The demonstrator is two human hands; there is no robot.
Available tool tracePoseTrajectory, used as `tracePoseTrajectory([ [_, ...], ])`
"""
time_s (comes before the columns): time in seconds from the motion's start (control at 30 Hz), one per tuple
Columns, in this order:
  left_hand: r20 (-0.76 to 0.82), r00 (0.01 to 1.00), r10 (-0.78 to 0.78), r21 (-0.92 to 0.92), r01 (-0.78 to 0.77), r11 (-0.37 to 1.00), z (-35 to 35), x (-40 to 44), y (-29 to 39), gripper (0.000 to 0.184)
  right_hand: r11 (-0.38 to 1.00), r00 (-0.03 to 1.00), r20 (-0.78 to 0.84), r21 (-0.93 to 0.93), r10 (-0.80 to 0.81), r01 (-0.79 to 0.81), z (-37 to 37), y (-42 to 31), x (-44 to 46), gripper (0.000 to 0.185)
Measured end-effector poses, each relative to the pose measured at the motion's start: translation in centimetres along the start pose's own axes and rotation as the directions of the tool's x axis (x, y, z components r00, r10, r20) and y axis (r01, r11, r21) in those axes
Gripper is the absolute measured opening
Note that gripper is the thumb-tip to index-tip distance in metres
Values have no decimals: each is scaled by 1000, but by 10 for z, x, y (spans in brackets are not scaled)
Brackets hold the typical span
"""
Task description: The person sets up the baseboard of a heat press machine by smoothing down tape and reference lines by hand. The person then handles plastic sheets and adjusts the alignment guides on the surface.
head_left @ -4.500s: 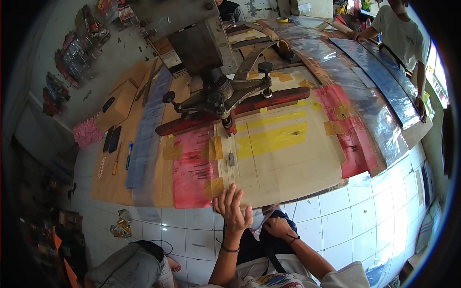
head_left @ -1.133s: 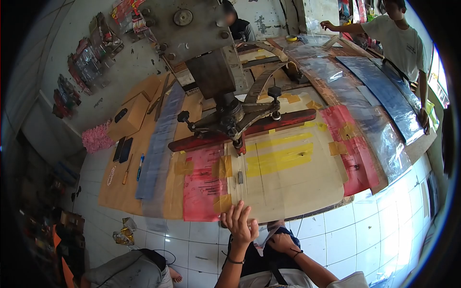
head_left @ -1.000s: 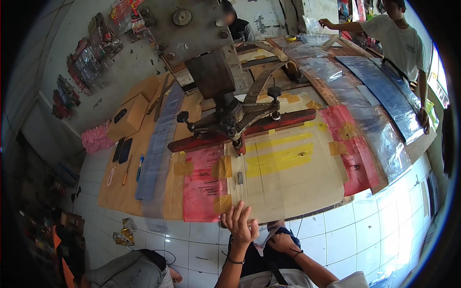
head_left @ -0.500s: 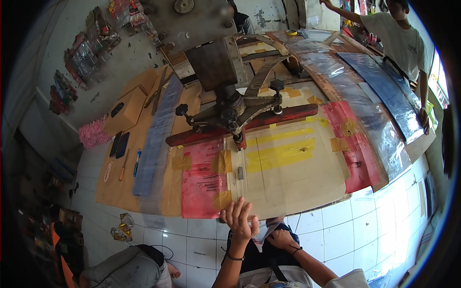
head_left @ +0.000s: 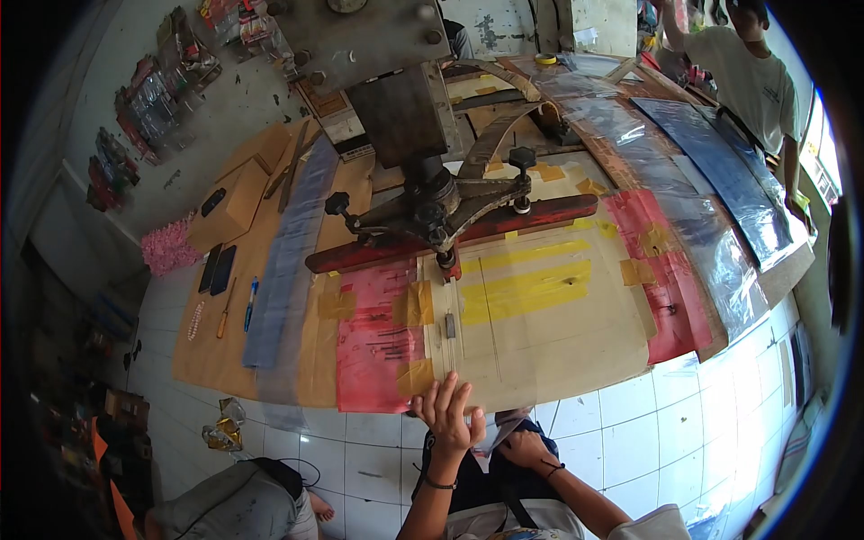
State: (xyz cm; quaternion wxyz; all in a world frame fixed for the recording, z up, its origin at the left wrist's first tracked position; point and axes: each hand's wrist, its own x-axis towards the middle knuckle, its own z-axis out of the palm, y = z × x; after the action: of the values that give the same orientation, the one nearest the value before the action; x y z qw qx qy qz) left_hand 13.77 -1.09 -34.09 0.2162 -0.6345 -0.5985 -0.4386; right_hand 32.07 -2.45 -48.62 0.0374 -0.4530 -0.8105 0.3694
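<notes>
My left hand (head_left: 448, 414) lies with its fingers spread on the near edge of a beige board (head_left: 531, 360) marked with yellow tape strips. Below that edge, close to my lap, my right hand (head_left: 527, 448) is closed, its fingertips at a clear plastic sheet (head_left: 494, 436); the fingers are partly hidden. Above the board hangs a machine head with a long red bar (head_left: 531, 217). A small grey metal piece (head_left: 450, 326) rests on the board, beyond my left fingertips. Pink film (head_left: 373, 360) is taped along the board's left side.
On the left part of the table lie a blue film strip (head_left: 283, 297), two dark phones (head_left: 219, 270), a screwdriver (head_left: 225, 310), a pen (head_left: 251, 304) and a cardboard box (head_left: 229, 207). A co-worker (head_left: 747, 81) stands at the right by blue sheets (head_left: 711, 171). Another person (head_left: 229, 504) is at lower left.
My view has shifted slightly; both my hands stay almost in place. The co-worker's lower hand has moved up off the blue sheet, and their other arm has shifted nearer their head.
</notes>
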Motion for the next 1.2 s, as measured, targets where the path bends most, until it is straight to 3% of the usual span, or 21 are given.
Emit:
tracePoseTrajectory([
  [0.73, -20, 998, 52, 58, -51, 997, 4, -1, -3, 42, 998, 1000, -25, 64, 12, -10, 2, 9, -5, 30],
  [1.2, 17, 1000, 7, 37, -8, 999, -2, 2, 2, 42, 993, 998, -55, 118, 35, -28, -3, 6, -7, 30],
])
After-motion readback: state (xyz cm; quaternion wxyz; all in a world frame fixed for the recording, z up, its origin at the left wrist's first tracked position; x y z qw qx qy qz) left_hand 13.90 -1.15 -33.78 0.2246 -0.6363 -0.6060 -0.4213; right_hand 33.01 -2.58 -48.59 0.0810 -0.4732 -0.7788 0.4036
